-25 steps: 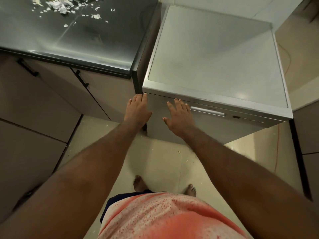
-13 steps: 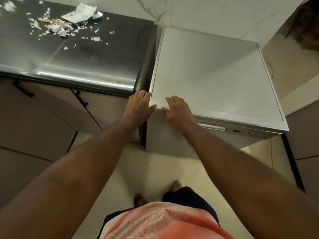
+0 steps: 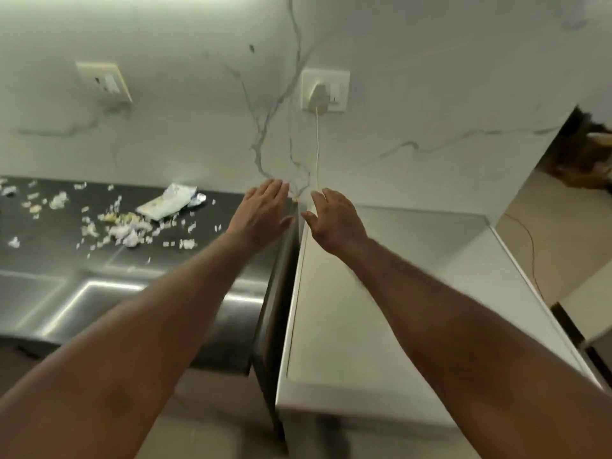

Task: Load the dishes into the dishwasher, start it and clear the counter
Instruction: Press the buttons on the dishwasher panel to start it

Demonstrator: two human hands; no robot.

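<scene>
Lifted off the dishwasher (image 3: 397, 293), left hand (image 3: 261, 215) and right hand (image 3: 334, 223), fingers released, should target the socket (image 3: 326, 91) above my fingertips.

A: What lies on the dark tabletop (image 3: 59, 256)?
B: A crumpled wrapper (image 3: 167, 203) near the wall, with pale scraps (image 3: 127, 231) scattered in front of it and to its left.
A: And beside it?
B: The dishwasher (image 3: 414, 260). Its white top stands just right of the tabletop, with a narrow gap between them.
</scene>
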